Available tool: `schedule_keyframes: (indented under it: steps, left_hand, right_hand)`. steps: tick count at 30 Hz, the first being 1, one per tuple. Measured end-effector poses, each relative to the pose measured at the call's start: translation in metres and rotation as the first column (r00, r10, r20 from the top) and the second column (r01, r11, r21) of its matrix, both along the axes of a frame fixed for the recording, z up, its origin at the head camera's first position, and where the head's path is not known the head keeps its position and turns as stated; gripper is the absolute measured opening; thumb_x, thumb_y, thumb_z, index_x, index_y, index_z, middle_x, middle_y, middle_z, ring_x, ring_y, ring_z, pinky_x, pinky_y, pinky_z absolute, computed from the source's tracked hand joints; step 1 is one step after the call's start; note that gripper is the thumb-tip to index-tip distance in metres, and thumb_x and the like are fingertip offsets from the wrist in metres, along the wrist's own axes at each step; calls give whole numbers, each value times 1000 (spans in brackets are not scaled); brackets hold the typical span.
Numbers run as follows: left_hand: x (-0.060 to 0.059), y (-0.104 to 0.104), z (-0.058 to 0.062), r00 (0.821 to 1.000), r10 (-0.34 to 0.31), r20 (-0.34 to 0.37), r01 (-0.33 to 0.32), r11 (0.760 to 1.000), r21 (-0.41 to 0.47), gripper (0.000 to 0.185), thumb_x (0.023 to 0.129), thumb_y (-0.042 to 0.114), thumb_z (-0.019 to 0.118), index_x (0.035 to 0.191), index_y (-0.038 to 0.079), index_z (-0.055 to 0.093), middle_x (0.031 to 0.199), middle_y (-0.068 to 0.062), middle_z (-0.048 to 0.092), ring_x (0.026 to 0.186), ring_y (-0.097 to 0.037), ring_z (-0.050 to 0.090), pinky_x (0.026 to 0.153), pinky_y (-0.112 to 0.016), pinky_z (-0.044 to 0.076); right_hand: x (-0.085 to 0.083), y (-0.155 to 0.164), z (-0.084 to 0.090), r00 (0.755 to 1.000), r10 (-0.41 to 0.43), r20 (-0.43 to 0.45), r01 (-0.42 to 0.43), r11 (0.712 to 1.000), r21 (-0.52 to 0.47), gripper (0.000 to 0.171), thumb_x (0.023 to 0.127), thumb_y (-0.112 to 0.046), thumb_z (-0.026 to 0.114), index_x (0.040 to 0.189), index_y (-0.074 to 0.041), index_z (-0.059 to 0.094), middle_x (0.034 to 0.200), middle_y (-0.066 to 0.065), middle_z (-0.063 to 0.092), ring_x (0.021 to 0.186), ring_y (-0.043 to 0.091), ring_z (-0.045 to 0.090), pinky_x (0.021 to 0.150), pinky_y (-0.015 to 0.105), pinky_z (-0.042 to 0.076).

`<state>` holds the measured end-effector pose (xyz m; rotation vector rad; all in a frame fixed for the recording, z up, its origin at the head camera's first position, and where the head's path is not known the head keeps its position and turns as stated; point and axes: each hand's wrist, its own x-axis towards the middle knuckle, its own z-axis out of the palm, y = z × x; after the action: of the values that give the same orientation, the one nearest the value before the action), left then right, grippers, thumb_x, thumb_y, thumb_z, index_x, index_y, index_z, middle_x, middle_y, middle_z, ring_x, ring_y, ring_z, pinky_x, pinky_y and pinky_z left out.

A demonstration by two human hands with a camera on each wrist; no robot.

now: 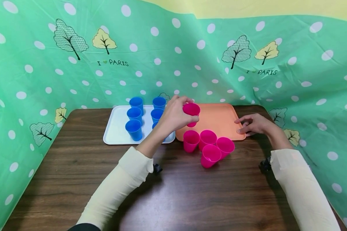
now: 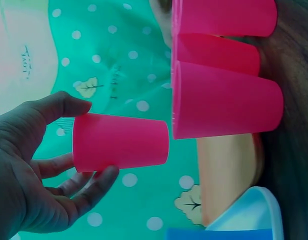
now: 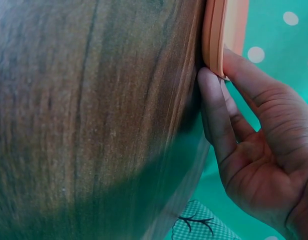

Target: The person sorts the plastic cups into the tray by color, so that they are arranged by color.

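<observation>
My left hand (image 1: pixel 173 115) grips a pink plastic cup (image 1: pixel 191 109) between thumb and fingers, above the left part of the orange tray (image 1: pixel 219 120). In the left wrist view this cup (image 2: pixel 121 142) is held near its rim, its narrower base turned away from the palm. Several other pink cups (image 1: pixel 211 154) stand close together on the table, at the tray's front edge. My right hand (image 1: pixel 255 124) pinches the tray's right rim. The right wrist view shows the thumb over the orange rim (image 3: pixel 215 42) and the fingers against its outer side.
To the left lies a white tray (image 1: pixel 115 128) carrying several blue cups (image 1: pixel 133 130) in two columns; my left forearm partly covers the right column. The brown wooden table (image 1: pixel 191 199) extends toward me. A green dotted cloth (image 1: pixel 162 45) hangs right behind the trays and along the sides.
</observation>
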<state>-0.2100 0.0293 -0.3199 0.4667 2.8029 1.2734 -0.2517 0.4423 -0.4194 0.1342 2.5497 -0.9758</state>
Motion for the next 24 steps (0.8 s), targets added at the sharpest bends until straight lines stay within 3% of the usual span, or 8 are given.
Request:
schedule_keyframes:
  steps: [5,19,24]
  left_hand:
    - [-11,8,-10,1000,8,21,-9,1000,21,74,83,27,100,148,17,68,145,-7,62,135,-28,62,89,-42,70]
    - [-48,30,-39,996,25,85,-23,999,-25,77,83,16,101,152,13,66,151,-11,59,140,-30,60,95,-44,70]
    - [-57,37,-45,997,11,71,-8,999,-39,75,83,15,100,150,12,67,148,-12,60,140,-29,60,95,-43,70]
  right_hand:
    - [0,0,1,1000,-1,-2,1,1000,-6,70,96,-19,93,154,5,62,94,6,65,78,18,74,77,36,71]
    - [0,-1,2,1000,9,1,-9,1000,-7,70,97,-20,92,155,4,61,94,6,66,78,17,74,77,35,71]
    - [0,0,0,1000,-2,5,2,1000,-14,71,96,-18,93,155,5,61,95,6,67,78,17,74,77,37,71]
